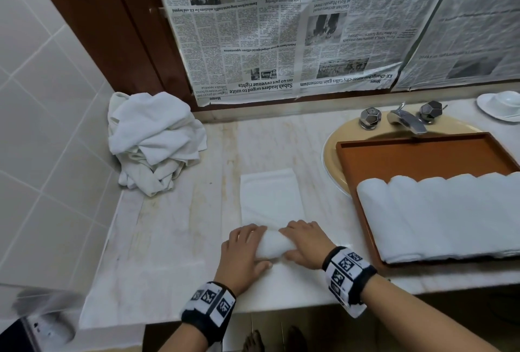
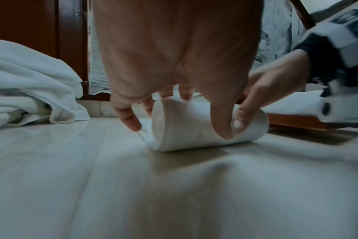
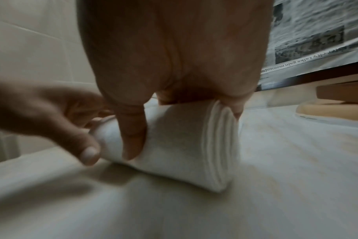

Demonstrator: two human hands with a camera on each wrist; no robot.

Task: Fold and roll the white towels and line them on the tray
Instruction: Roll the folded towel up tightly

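Soft matt cloth towels [image 1: 270, 202]; glossy veined marble counter [image 1: 174, 239]; smooth wooden tray [image 1: 416, 154]; shiny metal tap [image 1: 405, 119]; crinkled newspaper [image 1: 281, 28], upper frame.

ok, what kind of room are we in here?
Most likely a bathroom, maybe a hotel's: a basin with a chrome tap set in a marble counter, tiled wall, and rolled white towels lined on a tray.

bare tabletop [image 1: 174, 227] lies open left of the half-rolled towel [image 1: 270, 205], up to the heap of loose towels [image 1: 154, 140] in the far-left corner. on the right the tray [image 1: 416, 154] rim stands near, with rolled towels [image 1: 439, 216] filling its near half; its far half is free.
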